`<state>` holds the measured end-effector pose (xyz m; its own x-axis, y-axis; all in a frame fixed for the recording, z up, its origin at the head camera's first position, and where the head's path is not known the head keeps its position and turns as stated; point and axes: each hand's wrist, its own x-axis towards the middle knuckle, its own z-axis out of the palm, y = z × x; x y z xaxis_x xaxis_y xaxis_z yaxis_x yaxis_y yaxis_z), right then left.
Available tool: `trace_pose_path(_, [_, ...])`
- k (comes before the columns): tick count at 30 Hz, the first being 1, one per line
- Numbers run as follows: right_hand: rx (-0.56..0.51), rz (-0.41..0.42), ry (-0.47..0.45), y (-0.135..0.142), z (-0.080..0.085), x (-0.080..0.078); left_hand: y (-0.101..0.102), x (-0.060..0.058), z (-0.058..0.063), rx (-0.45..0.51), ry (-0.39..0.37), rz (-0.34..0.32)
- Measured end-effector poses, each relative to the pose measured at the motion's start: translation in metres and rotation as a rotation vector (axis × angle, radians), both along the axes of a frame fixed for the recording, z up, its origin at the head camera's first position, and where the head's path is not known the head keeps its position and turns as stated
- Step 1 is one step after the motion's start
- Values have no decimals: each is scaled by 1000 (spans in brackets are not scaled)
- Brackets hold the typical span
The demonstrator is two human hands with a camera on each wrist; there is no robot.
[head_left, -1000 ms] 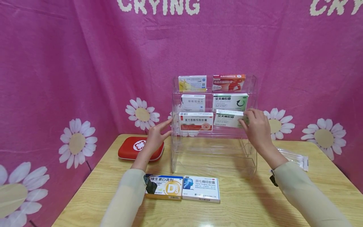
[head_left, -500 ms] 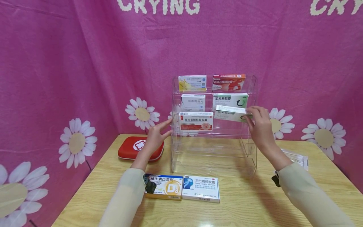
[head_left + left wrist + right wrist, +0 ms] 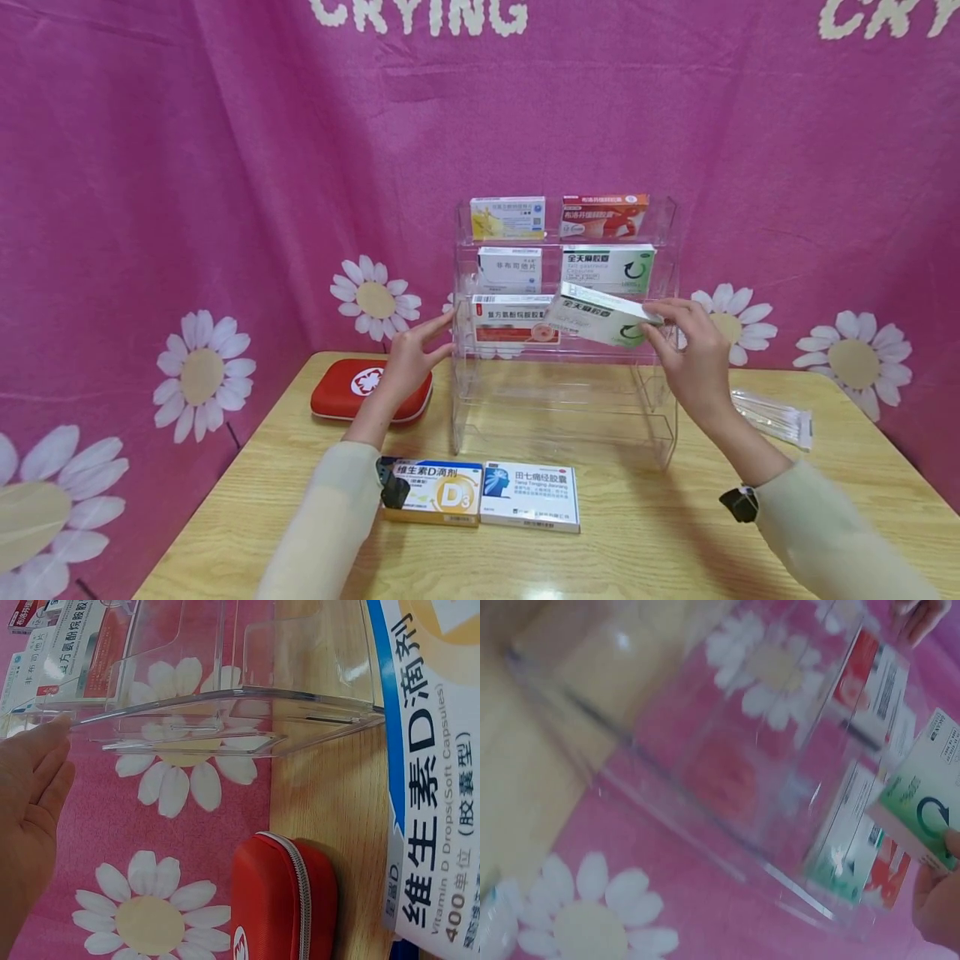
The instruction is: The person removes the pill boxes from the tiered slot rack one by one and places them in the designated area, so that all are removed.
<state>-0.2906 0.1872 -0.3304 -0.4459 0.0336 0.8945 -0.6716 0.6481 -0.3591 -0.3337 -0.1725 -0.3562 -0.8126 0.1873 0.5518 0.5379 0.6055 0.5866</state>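
A clear acrylic display rack (image 3: 562,402) stands on the table with medicine boxes on its upper tiers. My right hand (image 3: 696,357) pinches a white-and-green medicine box (image 3: 600,318) by its right end. That box tilts down to the right in front of the rack and overlaps the edge of a red-and-white medicine box (image 3: 513,321). A like green-and-white box (image 3: 609,268) sits on the tier behind. In the right wrist view, thumb and fingers grip the held box (image 3: 926,799). My left hand (image 3: 411,354) touches the rack's left side with its fingers extended; the left wrist view shows this hand (image 3: 34,795) too.
A vitamin D box (image 3: 442,493) and a blue-and-white box (image 3: 531,497) lie before the rack. A red zip case (image 3: 337,392) is at the left, a pack of cotton swabs (image 3: 772,418) at the right. Smaller boxes, including a red one (image 3: 603,217), fill higher tiers.
The held green-and-white box has lifted from the third tier, come forward and tipped, its right end lower. My right hand has drawn back rightward with it. The left hand stays on the rack.
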Motion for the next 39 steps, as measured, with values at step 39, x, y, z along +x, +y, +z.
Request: trace_pose_path(39, [271,636,-771,-143,-91,92,3,2,5,-28,-12,27])
